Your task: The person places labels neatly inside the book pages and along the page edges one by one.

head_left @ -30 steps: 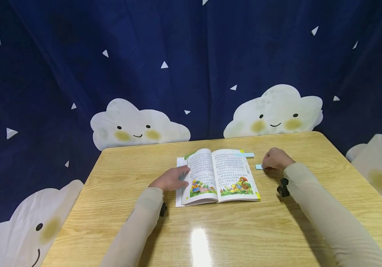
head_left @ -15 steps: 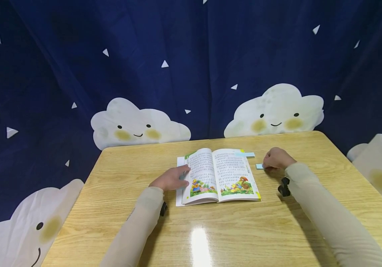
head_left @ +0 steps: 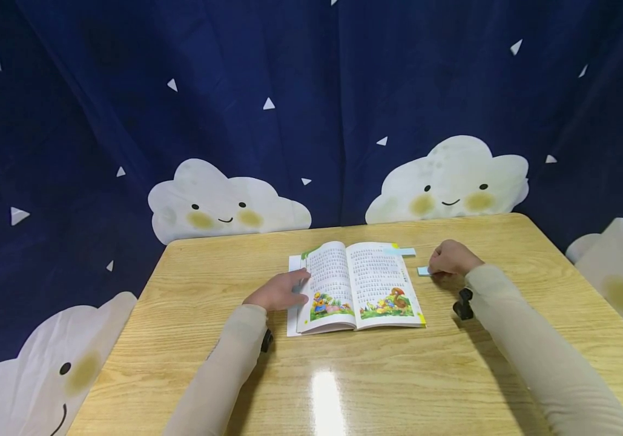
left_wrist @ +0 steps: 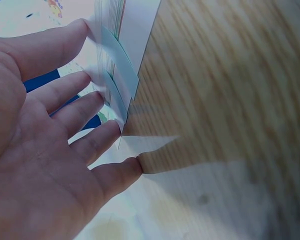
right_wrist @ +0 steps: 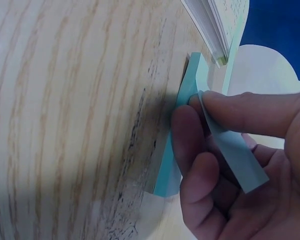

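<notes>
An open picture book (head_left: pixel 379 275) with printed text lies on the wooden table. My left hand (head_left: pixel 276 292) rests at its left edge, fingers extended and touching the page edges. Two pale blue sticky notes (left_wrist: pixel 121 60) jut out from the pages there in the left wrist view. Another pale blue sticky strip (head_left: pixel 406 252) sticks out past the right page's upper edge. To the right of the book, my right hand (head_left: pixel 451 258) pinches a sticky note (right_wrist: pixel 242 167) between thumb and index finger. That note bends up from a thin blue sticky-note pad (right_wrist: pixel 166 170) on the table.
The light wooden table (head_left: pixel 398 381) has a rounded far right corner. Behind it hangs a dark blue curtain (head_left: pixel 311 109) with white triangles and smiling clouds. A white sheet or cover (head_left: pixel 292 327) shows beneath the book's left side.
</notes>
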A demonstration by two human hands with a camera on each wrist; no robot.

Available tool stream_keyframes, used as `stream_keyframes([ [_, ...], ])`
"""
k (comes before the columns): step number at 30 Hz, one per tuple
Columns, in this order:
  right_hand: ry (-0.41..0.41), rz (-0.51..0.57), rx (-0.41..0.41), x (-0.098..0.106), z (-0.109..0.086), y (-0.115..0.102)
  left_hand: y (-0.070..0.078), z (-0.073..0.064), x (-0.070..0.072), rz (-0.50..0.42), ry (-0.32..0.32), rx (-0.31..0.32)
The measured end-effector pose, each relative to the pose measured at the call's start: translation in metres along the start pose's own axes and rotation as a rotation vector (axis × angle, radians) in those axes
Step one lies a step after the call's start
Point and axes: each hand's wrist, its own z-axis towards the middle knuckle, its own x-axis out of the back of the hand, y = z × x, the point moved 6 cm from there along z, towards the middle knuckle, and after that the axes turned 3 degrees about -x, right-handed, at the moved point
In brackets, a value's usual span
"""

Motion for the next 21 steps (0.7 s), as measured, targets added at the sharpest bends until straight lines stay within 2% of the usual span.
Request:
stream_keyframes([
  [13, -0.022, 0.062, 0.002, -0.0005, 0.0005, 0.0016, 0.0012, 0.0004, 0.0026, -0.001, 0.0, -0.005],
  [21, -0.019, 0.043, 0.025, -0.0002, -0.0008, 0.0005, 0.0005, 0.0007, 0.0005, 0.014, -0.002, -0.009],
])
